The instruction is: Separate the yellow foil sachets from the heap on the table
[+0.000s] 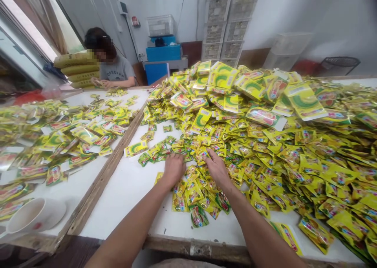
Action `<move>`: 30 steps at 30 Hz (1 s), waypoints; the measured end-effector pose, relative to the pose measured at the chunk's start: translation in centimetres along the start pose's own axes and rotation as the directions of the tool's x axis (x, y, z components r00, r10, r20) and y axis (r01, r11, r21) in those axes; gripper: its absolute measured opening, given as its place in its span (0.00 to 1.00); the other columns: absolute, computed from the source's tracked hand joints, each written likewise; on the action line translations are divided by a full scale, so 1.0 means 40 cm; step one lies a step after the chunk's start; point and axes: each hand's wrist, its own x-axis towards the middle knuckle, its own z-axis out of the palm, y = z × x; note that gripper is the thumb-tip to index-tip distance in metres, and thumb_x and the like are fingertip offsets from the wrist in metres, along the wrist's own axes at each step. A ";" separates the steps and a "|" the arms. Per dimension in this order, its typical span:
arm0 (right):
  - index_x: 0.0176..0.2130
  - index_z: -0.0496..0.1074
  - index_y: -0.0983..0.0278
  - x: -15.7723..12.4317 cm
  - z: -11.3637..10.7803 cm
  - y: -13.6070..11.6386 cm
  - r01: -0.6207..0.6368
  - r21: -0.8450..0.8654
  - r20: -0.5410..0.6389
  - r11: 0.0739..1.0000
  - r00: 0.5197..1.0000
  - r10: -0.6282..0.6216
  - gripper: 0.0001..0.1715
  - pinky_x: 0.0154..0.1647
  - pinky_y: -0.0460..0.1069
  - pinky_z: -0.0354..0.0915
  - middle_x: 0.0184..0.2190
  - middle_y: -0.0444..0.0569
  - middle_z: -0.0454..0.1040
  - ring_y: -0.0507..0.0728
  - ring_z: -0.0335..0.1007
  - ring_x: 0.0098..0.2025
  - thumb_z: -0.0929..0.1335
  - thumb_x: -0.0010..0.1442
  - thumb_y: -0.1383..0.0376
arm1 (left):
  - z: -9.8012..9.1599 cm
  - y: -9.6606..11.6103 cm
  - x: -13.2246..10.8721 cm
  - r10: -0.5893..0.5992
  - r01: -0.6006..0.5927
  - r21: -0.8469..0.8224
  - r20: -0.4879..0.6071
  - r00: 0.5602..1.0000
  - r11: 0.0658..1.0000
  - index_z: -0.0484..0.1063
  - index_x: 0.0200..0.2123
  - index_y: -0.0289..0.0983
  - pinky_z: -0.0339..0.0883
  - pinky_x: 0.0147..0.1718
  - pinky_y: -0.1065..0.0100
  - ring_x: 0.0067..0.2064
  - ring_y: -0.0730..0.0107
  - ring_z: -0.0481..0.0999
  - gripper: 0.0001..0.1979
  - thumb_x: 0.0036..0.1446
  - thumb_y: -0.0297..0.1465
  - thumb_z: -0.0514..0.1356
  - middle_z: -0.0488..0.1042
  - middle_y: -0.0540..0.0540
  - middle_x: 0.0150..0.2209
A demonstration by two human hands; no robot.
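My left hand rests at a row of small green sachets, its fingers curled down. What lies under those fingers is hidden. To its right, my right hand touches yellow sachets at the foot of the big heap, with thumb and fingers apart. Between my forearms lies a loose cluster of yellow sachets, with a green sachet at its near end. A flat yellow packet lies left of the green row.
Larger yellow packets top the heap, which spreads far right. A wooden strip divides the white table. Left of it are more packets and a white mug. Another person sits beyond, near stacked sacks.
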 end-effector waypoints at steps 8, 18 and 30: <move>0.36 0.66 0.64 -0.013 -0.019 -0.025 -0.061 0.352 0.083 0.934 0.996 0.034 0.19 0.34 0.51 0.67 0.33 0.47 0.72 0.54 0.70 0.28 0.67 0.51 0.52 | -0.005 0.015 -0.023 -0.213 0.191 -0.641 0.044 0.976 0.743 0.67 0.48 0.35 0.69 0.37 0.63 0.33 0.66 0.76 0.16 0.55 0.29 0.53 0.77 0.45 0.32; 0.33 0.67 0.64 -0.051 0.040 -0.030 0.024 0.341 0.170 0.940 0.982 -0.087 0.19 0.35 0.50 0.65 0.26 0.44 0.70 0.54 0.67 0.31 0.70 0.47 0.53 | -0.049 0.068 -0.107 -0.384 0.207 -0.958 0.119 0.916 0.198 0.65 0.29 0.35 0.64 0.24 0.74 0.21 0.79 0.66 0.20 0.36 0.35 0.70 0.65 0.57 0.18; 0.32 0.72 0.65 -0.066 0.023 -0.051 0.166 0.152 0.137 0.974 0.973 -0.187 0.13 0.37 0.50 0.64 0.29 0.47 0.75 0.56 0.68 0.33 0.67 0.52 0.57 | -0.051 0.057 -0.102 -0.258 0.188 -0.866 0.071 0.963 0.463 0.70 0.23 0.35 0.60 0.27 0.72 0.24 0.74 0.65 0.15 0.43 0.42 0.66 0.68 0.52 0.20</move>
